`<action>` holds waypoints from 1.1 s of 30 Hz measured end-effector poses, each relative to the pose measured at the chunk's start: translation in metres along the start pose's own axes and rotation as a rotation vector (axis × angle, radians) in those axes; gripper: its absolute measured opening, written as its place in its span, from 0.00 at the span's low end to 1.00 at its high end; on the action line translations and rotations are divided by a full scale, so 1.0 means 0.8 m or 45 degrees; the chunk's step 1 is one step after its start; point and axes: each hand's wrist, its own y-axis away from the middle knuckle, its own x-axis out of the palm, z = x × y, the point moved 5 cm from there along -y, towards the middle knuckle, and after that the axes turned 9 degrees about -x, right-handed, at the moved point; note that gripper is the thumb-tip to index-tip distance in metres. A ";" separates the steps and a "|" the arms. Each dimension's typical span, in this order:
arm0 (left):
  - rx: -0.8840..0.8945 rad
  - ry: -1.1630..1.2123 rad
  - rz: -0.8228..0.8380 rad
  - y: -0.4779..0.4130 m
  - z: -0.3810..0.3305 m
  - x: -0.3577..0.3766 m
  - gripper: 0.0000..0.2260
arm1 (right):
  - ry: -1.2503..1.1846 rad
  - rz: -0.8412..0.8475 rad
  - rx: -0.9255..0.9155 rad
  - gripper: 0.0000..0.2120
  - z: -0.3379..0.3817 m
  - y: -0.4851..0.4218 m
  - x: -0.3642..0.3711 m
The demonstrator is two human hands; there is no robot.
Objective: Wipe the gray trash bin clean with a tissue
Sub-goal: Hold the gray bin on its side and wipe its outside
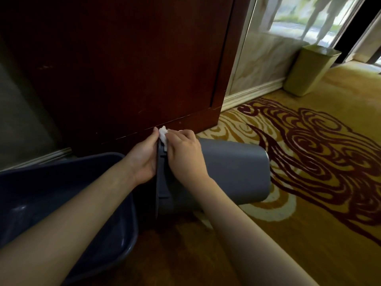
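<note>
Nearest me, at the lower left of the frame, a dark blue tub (115, 240) is sitting on the floor, touching the rim end of the gray trash bin (233, 172). The bin is lying on its side at centre frame on the patterned carpet (309, 153), mouth toward the left, base toward the right. My left hand (144, 159) is gripping the rim from the open side, fingers curled over it. My right hand (185, 155) is pinching a crumpled white tissue (162, 135) and pressing it onto the top of the rim. So I'm judging the wipe as underway at the rim; whether the flank and inside are clean yet, I can't tell. Behind stands a dark wooden cabinet (123, 69); at the upper right, a tan bin (309, 71) by the wall.
</note>
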 end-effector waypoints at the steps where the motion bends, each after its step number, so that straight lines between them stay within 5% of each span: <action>1: -0.012 -0.011 -0.007 -0.001 0.001 0.001 0.20 | 0.009 -0.007 0.021 0.12 -0.007 0.005 -0.005; 11: -0.028 -0.057 -0.101 -0.004 0.005 0.002 0.20 | 0.163 0.320 1.140 0.15 -0.229 0.078 -0.085; 15: -0.015 -0.070 -0.101 -0.003 0.008 0.000 0.19 | 0.051 0.056 1.339 0.13 -0.247 0.109 -0.108; 20: -0.002 -0.028 -0.129 -0.005 0.001 0.001 0.19 | 0.144 -0.411 0.775 0.10 -0.138 0.072 -0.111; 25: 0.017 -0.049 -0.137 -0.009 -0.007 0.005 0.20 | -0.085 -0.192 0.065 0.14 0.006 0.046 -0.026; 33: -0.065 -0.037 -0.103 -0.011 0.001 0.000 0.25 | 0.123 -0.157 -0.042 0.19 0.004 0.074 0.014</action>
